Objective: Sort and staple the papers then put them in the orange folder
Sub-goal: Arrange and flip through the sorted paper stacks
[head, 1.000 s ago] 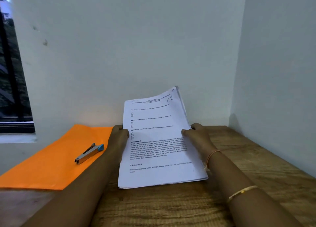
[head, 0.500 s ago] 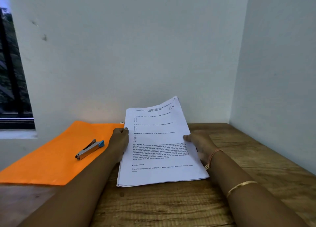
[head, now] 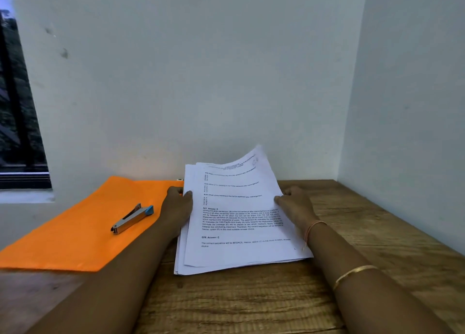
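My left hand and right hand pinch the side edges of the papers between them on the desk, whose uneven sheets may fan apart if either grip slackens.

A study or office corner was shown.
A wooden desk was seen beneath the gripped papers, white walls behind and right of the grip, a window well left.

One folder, one stapler, one stack
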`<state>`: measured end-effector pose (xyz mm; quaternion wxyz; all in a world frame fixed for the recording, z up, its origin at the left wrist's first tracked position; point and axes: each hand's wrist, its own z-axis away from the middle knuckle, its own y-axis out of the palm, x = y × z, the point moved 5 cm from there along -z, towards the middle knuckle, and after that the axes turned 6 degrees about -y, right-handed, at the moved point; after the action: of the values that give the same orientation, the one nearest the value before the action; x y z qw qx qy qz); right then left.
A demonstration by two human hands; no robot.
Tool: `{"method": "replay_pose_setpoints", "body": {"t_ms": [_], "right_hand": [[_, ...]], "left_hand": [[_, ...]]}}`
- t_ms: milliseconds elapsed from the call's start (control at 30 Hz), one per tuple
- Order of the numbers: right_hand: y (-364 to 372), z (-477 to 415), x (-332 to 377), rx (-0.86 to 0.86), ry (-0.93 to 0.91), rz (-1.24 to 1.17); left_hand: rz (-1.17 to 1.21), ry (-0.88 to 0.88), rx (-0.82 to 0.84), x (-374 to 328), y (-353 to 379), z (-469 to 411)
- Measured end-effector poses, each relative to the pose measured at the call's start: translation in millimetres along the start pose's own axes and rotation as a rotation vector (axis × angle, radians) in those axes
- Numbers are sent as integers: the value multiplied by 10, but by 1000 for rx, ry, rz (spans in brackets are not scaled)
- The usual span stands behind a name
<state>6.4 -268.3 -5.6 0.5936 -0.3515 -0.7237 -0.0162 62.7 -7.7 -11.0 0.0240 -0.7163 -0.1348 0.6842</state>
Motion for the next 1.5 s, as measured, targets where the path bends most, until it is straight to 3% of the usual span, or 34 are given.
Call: {"method": "replay_pose_setpoints", "body": {"t_ms": [300,500,700,800,867,967,1067,1133,1333,1500], "right_hand": [[-83,-45,-8,-37,-24,214],[-165,-45,-36,110,-34,470],[-446,-28,-101,-72,76,684],[-381,29,63,-124,-17,909],[-176,77,223,-20,-166,886],[290,299,400,406,-243,578],[592,587,424,677,-262,742],[609,626,356,691,-250,874],[245,327,164,543,-81,956],[-40,23,-231,498,118,869]], "left_hand": [[-199,-14,0,34,3,3],[-318,15,17,27,-12,-13],[-342,54,55,-57,31,75],[-349,55,54,-66,26,104],[-363,62,50,-57,30,100],[-399,74,42,-46,37,86],[-429,85,34,-41,43,86],[-439,94,30,-30,54,69],[-445,105,24,-26,60,60],[-465,115,16,-15,76,52]]}}
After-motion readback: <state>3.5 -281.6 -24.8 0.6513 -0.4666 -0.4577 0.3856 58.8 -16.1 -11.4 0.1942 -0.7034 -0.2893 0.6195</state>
